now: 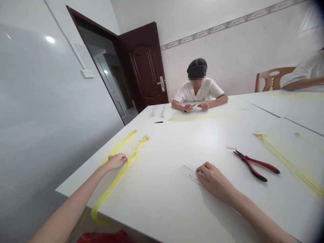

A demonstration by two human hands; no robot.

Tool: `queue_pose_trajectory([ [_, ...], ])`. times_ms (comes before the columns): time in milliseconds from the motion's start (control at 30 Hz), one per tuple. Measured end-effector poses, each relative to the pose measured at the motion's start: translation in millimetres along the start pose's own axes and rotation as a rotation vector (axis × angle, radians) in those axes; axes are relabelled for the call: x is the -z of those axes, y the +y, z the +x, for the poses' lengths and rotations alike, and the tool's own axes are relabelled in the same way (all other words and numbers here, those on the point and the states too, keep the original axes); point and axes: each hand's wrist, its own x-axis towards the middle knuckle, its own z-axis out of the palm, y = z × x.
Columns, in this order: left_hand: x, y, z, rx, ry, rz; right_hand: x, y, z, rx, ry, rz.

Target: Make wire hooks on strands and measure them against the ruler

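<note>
My left hand (117, 161) reaches to a bundle of thin yellow strands (134, 154) with small gold-coloured bits at its far end. Its fingers are bent together in a pinch at the bundle's left edge; what lies between the fingertips is too small to make out. A second yellow bundle (118, 145) lies to the left, partly hidden behind this hand. My right hand (211, 177) is closed on a clear plastic ruler (187, 172) that lies flat on the white table (167, 195). The ruler's near part is covered by the hand.
Red-and-black pliers (255, 165) lie right of the ruler, beside a small red-and-white piece (231, 147). Another yellow bundle (286, 157) is farther right. Across the table, a person (198, 89) handles a thin dark tool, near black tweezers (158, 122). Another person's arm (303, 83) shows at right.
</note>
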Motion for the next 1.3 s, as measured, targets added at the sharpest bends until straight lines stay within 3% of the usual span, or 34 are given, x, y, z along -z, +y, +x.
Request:
queue_pose_trajectory([
  [700,2.8,5.9,4.8,0.17,-0.068,0.072,-0.2,0.8,-0.6,0.02,0.008,-0.024],
  [1300,1.5,5.7,8.0,0.192,-0.154,0.014,-0.9,1.4,-1.1,0.025,0.012,-0.021],
])
